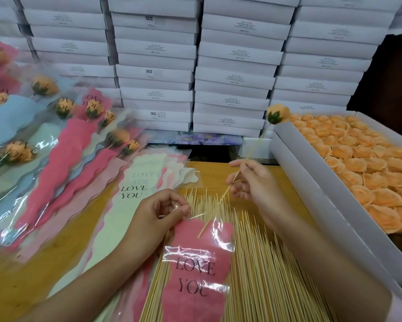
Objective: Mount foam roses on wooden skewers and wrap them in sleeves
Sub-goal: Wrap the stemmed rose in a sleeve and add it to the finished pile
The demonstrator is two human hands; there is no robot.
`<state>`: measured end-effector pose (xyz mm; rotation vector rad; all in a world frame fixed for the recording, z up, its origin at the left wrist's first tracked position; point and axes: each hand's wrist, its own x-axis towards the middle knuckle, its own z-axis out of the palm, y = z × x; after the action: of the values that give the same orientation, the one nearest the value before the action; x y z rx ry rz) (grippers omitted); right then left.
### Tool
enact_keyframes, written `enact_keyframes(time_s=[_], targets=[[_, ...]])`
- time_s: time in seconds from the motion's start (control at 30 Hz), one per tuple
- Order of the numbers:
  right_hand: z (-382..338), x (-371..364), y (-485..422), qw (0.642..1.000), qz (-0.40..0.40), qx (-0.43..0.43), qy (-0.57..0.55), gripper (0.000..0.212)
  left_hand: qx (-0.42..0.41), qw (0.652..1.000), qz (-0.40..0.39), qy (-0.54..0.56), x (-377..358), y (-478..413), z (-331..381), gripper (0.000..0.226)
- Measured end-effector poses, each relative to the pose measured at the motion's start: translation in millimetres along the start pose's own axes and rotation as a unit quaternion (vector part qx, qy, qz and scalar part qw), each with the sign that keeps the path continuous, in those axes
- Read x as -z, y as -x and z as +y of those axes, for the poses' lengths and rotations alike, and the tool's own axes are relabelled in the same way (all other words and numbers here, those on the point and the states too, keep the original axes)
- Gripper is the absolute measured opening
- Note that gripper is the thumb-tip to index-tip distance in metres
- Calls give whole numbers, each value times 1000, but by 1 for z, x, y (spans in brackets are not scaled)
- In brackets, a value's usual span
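Right grip pinched on thin wooden skewer, orange foam rose on its tip, raised. Left grip pinching clear edge of glossy pink sleeve, flat over loose skewers on counter.

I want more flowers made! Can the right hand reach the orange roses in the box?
Probably yes: the open box of roses lies just beside the right hand, nothing between, though it already holds a skewer.

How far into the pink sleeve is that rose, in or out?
Out. The rose sits far above the pink sleeve; only the lower tip of the skewer in the right hand reaches its top edge.
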<state>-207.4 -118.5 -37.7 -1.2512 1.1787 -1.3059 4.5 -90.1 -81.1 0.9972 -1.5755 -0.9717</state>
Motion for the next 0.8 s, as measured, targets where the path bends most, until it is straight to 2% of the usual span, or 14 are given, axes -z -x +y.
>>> enact_keyframes(time_s=[0.33, 0.57, 0.7, 0.8], targets=[[-1, -8, 9, 988, -114, -34, 98, 24, -7, 1000, 12, 1, 1, 1, 2, 8], [-4, -16, 17, 978, -154, -39, 137, 23, 0, 1000, 31, 7, 2, 3, 9, 8], [-4, -16, 18, 971, -175, -55, 153, 20, 37, 995, 31, 87, 5, 4, 10, 21], [-4, -14, 16, 976, -162, -63, 134, 16, 84, 982, -23, 166, 7, 2, 8, 38]])
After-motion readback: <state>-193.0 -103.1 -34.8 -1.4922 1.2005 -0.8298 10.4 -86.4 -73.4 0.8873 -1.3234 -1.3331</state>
